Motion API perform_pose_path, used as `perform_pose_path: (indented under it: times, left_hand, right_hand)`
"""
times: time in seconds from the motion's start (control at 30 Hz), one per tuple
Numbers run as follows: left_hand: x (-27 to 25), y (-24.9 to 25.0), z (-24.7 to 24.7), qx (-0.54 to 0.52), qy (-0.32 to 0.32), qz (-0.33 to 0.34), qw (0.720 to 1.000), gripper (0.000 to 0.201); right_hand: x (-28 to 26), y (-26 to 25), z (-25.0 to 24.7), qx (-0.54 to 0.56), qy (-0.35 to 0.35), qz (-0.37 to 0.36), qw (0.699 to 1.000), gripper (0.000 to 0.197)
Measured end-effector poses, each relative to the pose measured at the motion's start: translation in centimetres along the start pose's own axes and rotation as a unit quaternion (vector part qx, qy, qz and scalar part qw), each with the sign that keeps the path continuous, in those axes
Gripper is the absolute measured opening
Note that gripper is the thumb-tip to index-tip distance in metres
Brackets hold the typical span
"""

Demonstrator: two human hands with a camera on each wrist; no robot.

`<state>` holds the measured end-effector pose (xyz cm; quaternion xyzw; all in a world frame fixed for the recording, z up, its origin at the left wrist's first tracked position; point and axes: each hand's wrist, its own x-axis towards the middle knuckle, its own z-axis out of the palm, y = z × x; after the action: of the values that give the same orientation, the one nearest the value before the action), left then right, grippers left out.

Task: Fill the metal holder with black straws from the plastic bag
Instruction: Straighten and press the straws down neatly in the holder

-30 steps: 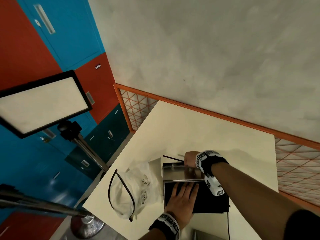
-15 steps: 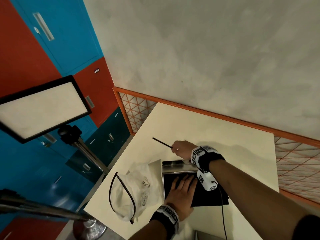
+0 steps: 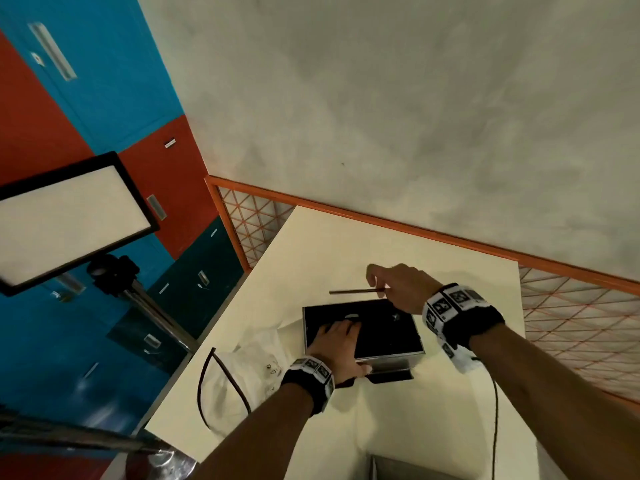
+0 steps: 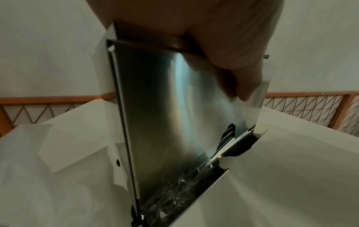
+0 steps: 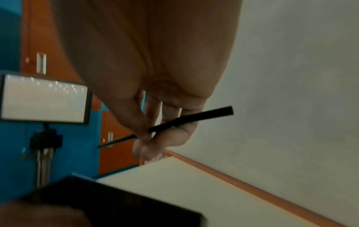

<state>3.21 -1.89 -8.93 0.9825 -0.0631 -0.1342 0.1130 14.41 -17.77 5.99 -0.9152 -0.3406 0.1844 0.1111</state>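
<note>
The metal holder [image 3: 388, 358], a steel box with a black top, stands on the white table [image 3: 346, 244]. My left hand [image 3: 341, 332] grips it, fingers flat on the top and thumb on the steel side [image 4: 165, 122]. Black straws [image 4: 229, 135] show in its bottom slot. Above the holder's far edge, my right hand [image 3: 377, 287] pinches one black straw [image 3: 353, 291] level between thumb and fingers. In the right wrist view the straw [image 5: 190, 118] crosses my fingertips. The crumpled plastic bag [image 3: 242, 379] lies left of the holder.
An orange mesh rail [image 3: 415, 233] runs along the table's far and right edges. A light panel on a tripod [image 3: 69, 216] stands to the left, off the table. A cable [image 3: 495, 410] hangs from my right wrist. A grey box corner [image 3: 398, 469] sits near me.
My right hand has risen from the holder's far edge with a black straw and now holds it in the air. My left hand has stayed on the holder.
</note>
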Motion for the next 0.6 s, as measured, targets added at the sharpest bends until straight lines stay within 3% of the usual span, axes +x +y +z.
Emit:
perform_pose_path:
  times: [0.17, 0.23, 0.33, 0.47, 0.53, 0.6]
  left_hand:
    - [-0.7, 0.0, -0.3, -0.066, 0.071, -0.016, 0.995, 0.091]
    - [-0.9, -0.1, -0.4, -0.128, 0.106, -0.022, 0.986, 0.089]
    - [-1.0, -0.4, -0.5, -0.170, 0.154, -0.022, 0.973, 0.086]
    - [-0.7, -0.7, -0.6, -0.169, 0.116, -0.009, 0.979, 0.082]
    - [-0.3, -1.0, -0.5, -0.170, 0.086, -0.014, 0.982, 0.076]
    - [0.1, -1.4, -0.4, -0.173, 0.055, -0.017, 0.983, 0.069]
  right_hand:
    - [-1.8, 3.1, 1.4, -0.136, -0.041, 0.099, 0.985, 0.021]
    - [-1.7, 3.0, 2.3, -0.152, -0.056, 0.090, 0.983, 0.022]
    - [-0.9, 1.9, 4.7, -0.108, -0.042, 0.019, 0.993, 0.025]
    - [0.0, 1.0, 7.2, 0.014, 0.012, -0.026, 0.999, 0.031]
    - [0.0, 1.7, 7.9, 0.068, 0.067, -0.001, 0.995, 0.030]
    - [-0.3, 2.9, 8.5, 0.122, 0.141, 0.070, 0.980, 0.028]
